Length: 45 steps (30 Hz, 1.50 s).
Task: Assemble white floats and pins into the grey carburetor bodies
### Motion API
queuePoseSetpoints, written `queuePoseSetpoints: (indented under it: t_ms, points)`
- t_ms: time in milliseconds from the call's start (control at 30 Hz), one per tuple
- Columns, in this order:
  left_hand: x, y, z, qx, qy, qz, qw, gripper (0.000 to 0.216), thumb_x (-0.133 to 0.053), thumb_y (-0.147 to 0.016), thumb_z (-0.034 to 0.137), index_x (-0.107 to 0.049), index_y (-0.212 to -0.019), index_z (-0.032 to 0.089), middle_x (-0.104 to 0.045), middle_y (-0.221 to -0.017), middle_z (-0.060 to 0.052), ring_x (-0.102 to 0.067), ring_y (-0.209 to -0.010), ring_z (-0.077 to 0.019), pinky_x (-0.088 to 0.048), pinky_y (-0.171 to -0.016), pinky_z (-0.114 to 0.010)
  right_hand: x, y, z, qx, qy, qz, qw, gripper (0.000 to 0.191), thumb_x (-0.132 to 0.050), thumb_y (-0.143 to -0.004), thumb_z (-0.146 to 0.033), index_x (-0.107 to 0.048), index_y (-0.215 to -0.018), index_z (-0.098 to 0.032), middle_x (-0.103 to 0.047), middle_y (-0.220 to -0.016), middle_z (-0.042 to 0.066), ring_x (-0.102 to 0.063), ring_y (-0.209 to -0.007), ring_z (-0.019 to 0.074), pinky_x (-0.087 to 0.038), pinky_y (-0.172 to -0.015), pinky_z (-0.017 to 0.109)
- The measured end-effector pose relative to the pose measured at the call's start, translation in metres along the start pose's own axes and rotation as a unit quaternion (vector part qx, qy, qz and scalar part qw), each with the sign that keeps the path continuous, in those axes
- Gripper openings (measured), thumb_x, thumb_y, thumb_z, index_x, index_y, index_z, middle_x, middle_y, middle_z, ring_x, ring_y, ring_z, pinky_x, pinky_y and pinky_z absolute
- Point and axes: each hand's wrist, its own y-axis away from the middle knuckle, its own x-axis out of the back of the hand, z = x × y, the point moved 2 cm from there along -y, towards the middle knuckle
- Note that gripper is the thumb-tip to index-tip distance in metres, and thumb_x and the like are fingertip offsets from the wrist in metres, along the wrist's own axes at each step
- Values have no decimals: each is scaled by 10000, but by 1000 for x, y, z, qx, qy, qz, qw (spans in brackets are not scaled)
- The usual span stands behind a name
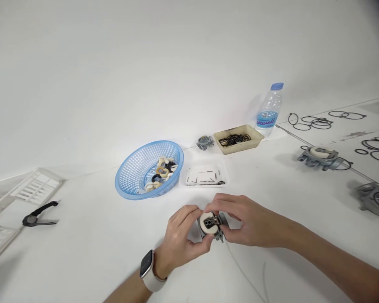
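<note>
A grey metal carburetor body (222, 221) sits on the white table, with a cream C-shaped float (205, 227) seated on its top. From the left, the thumb and fingers of my left hand (183, 233) curl around the float and body. My right hand (244, 221) holds the right side, its thumb low and its fingers over the top edge. Dark metal parts show in the float's gap between both hands. Any small piece pinched under the right fingertips is hidden.
Beyond my hands are a blue basket (126, 190) of floats, a white tray (185, 174) of small pins and a beige tray (240, 147) of black rings. A bottle (268, 113) stands behind. More carburetors (318, 160) and loose rings (318, 122) lie right; a black watch-like item (33, 219) lies left.
</note>
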Motion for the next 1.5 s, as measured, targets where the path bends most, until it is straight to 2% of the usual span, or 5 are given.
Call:
queuePoseSetpoints:
  t_ms: [267, 933, 1500]
  points:
    - [0, -3, 1, 4, -2, -1, 1000, 349, -692, -875, 315, -607, -1185, 180, -677, -1030, -118, -676, -882, -245, -596, -739, -366, 1, -1, -2, -11, -3, -3, 1000, 399, -569, -790, -60, -665, -1126, -252, -598, -942, 10, -549, -745, 129, -418, -582, 204]
    - [1, -2, 0, -5, -2, 1, 1000, 366, -705, -864, 310, -604, -1189, 177, -676, -1043, -122, -674, -905, -251, -595, -756, -373, 1, 0, -1, -12, 3, -2, 1000, 390, -588, -804, -74, -665, -1136, -266, -607, -954, -1, -570, -761, 131, -438, -661, 233]
    - [1, -4, 1, -15, -12, 10, 1000, 345, -688, -874, 329, -613, -1176, 178, -677, -1002, -121, -681, -869, -247, -606, -725, -367, 1, -1, -1, -10, 19, -9, 1000, 383, -587, -812, -67, -665, -1129, -267, -596, -945, 2, -565, -755, 129, -423, -612, 217]
